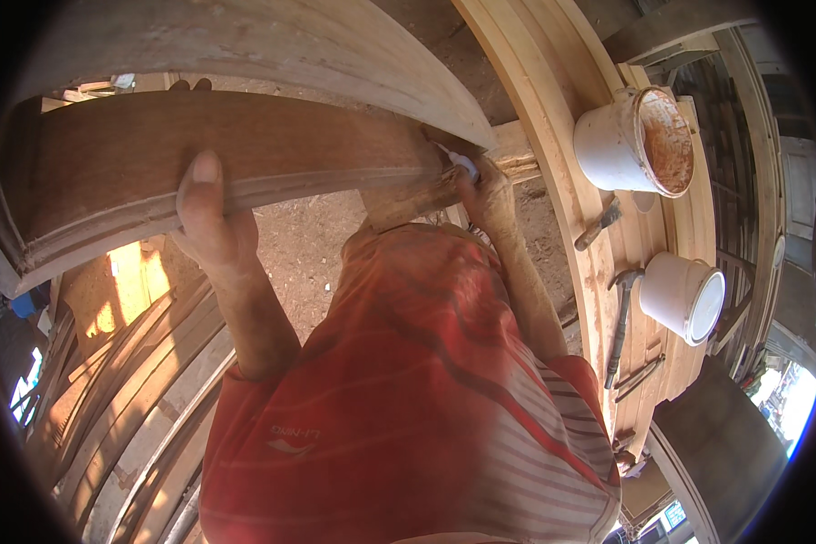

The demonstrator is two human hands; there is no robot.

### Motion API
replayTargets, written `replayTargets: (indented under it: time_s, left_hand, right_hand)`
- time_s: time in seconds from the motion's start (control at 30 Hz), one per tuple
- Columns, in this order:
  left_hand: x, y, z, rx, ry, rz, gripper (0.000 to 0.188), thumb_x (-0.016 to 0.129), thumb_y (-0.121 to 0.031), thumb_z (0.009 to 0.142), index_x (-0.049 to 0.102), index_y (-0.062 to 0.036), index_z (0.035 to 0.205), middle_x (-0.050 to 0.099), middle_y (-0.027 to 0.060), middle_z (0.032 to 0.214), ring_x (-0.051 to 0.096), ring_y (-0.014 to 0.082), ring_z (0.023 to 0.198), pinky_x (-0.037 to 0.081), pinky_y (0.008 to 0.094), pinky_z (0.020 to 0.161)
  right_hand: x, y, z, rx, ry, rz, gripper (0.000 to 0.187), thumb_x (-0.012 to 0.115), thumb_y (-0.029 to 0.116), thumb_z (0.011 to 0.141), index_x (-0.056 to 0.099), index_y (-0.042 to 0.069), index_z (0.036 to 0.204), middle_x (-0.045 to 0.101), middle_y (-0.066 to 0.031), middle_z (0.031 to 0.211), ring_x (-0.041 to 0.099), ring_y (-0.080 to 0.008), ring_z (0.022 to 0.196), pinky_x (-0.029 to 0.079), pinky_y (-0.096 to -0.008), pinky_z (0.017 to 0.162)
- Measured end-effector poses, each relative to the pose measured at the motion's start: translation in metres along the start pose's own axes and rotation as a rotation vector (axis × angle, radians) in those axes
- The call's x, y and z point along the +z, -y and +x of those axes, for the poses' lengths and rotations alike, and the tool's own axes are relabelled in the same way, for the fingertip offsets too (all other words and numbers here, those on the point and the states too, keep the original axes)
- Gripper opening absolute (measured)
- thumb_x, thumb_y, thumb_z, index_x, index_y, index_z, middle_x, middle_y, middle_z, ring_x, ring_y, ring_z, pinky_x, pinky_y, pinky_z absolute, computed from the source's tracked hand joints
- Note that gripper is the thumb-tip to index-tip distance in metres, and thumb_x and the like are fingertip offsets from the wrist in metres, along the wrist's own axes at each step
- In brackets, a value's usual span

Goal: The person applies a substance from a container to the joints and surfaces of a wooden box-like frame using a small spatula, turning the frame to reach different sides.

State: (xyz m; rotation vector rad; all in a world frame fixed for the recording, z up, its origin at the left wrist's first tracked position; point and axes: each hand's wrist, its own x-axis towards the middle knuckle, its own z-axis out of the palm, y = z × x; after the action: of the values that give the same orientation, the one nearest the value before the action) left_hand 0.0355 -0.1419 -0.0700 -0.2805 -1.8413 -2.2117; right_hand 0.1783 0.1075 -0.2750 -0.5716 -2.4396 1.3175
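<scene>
A long brown wooden panel (245,145) with a moulded lower edge lies across in front of me. My left hand (213,213) clasps it near the left end, thumb on its face and fingertips showing over the far edge. At the panel's right end, my right hand (488,195) is closed around a small white thing (462,161), perhaps a folded cloth; its kind is unclear. The white thing is close against the panel end. Some of the right fingers are hidden. Beyond the panel stretches another wide wooden board (245,45). A rough wooden block (408,201) sits beneath the panel's right end.
To the right, a wooden bench (562,208) carries an open white bucket (607,145) smeared reddish brown inside, a brush (598,224), a hammer (618,326) and a lidded white bucket (675,295). Several long timber pieces (145,390) lie at the lower left.
</scene>
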Motion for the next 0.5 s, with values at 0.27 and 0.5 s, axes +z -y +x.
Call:
replayTargets:
  time_s: [0.27,0.5]
  left_hand:
    - [-0.0036,0.0023,0.0011,0.071,0.052,0.041,0.041,0.051,-0.025,0.097,0.064,0.008,0.118,0.065,0.0146,0.123,0.06,0.0204,0.115,0.049,0.0352,0.099]
    - [-0.0074,0.004,-0.0013,0.169,0.044,0.166,0.042,0.052,-0.026,0.096,0.065,0.0082,0.118,0.066,0.0153,0.122,0.061,0.0219,0.112,0.05,0.0352,0.097]
  right_hand:
    - [-0.0028,0.006,0.0003,-0.046,-0.03,-0.047,0.017,0.067,0.018,0.093,0.066,0.002,0.097,0.066,-0.024,0.081,0.066,-0.0441,0.075,0.051,-0.0511,0.063]
    - [-0.0045,0.0029,-0.0041,0.02,0.01,-0.11,0.021,0.065,0.02,0.092,0.068,0.0,0.098,0.066,-0.0229,0.083,0.067,-0.0421,0.078,0.052,-0.0475,0.068]
